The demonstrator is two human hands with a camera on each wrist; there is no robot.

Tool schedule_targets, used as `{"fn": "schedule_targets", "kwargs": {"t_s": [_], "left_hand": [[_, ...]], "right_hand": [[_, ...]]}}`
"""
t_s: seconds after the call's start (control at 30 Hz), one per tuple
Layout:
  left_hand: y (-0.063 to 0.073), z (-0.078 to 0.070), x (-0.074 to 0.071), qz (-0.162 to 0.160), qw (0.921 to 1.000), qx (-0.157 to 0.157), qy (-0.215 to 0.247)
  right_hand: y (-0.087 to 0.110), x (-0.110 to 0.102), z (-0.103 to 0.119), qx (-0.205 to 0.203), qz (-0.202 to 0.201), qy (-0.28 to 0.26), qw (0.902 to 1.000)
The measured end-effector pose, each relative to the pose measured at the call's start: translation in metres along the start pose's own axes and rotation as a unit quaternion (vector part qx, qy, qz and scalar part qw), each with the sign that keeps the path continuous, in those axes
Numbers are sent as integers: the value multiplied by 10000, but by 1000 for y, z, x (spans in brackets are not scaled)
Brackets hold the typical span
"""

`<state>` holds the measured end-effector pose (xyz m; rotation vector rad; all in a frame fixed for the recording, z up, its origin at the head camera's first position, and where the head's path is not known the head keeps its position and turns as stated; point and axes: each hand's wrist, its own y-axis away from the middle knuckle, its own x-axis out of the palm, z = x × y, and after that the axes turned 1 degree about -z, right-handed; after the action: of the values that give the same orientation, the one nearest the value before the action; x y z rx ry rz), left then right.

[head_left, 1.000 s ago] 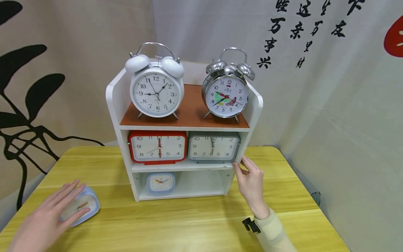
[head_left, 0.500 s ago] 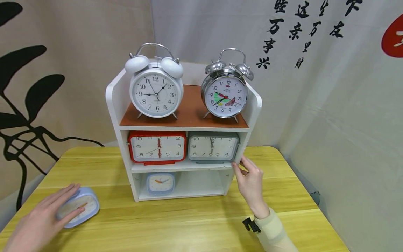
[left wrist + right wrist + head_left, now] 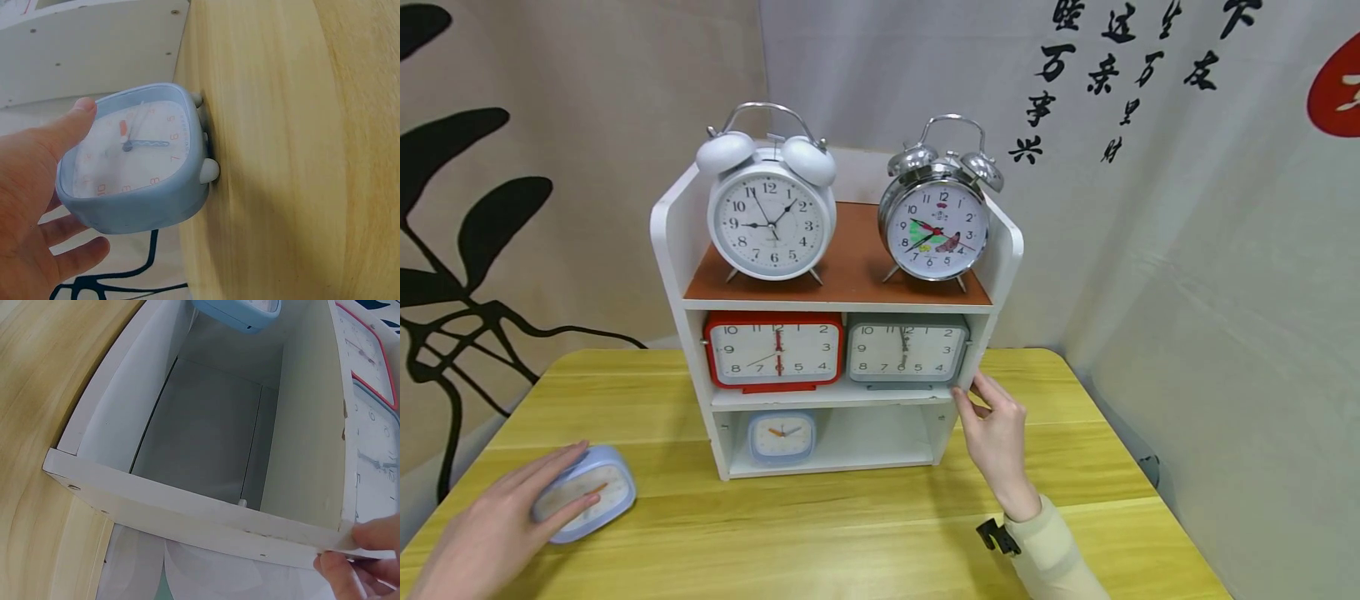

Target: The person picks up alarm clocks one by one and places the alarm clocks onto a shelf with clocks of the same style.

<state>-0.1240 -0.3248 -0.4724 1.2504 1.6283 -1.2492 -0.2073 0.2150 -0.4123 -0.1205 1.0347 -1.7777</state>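
Note:
A small light-blue alarm clock (image 3: 617, 493) stands on the table left of the shelf. My left hand (image 3: 493, 527) is around it, thumb across its front and the other fingers behind, as the left wrist view shows of the clock (image 3: 140, 215). At the white shelf unit's (image 3: 842, 402) right side, my right hand (image 3: 1000, 442) pinches the front edge of the side board, level with the middle shelf. The right wrist view shows thumb and fingers on that board (image 3: 187, 499). Another light-blue clock (image 3: 782, 458) sits at the left of the bottom compartment.
The brown top shelf (image 3: 857, 250) bears a white twin-bell clock (image 3: 772, 265) and a silver twin-bell clock (image 3: 936, 265). Below them stand a red clock (image 3: 745, 357) and a grey-green clock (image 3: 917, 354), side by side. The wooden table (image 3: 820, 542) spreads in front; curtains hang behind.
My left hand has drawn slightly down and left, and its fingers have gone from lying spread over the clock to reaching behind it. The right hand stays on the shelf's edge.

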Motion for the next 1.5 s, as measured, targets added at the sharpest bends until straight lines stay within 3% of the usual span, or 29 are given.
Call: {"fn": "schedule_targets", "kwargs": {"t_s": [0.5,1.07,1.27,1.5], "left_hand": [[-4,5,4,212,9997,-113,-57],[-4,-1,3,-165,9996,47,226],[-1,-7,0,-160,9990,-30,410],[5,-19,-2,-294,9979,144,554]], "right_hand": [[1,1,1,90,-19,3,10000],[2,1,1,113,-5,41,9999],[2,1,1,118,-40,3,9999],[2,1,1,109,-63,60,9999]]}}
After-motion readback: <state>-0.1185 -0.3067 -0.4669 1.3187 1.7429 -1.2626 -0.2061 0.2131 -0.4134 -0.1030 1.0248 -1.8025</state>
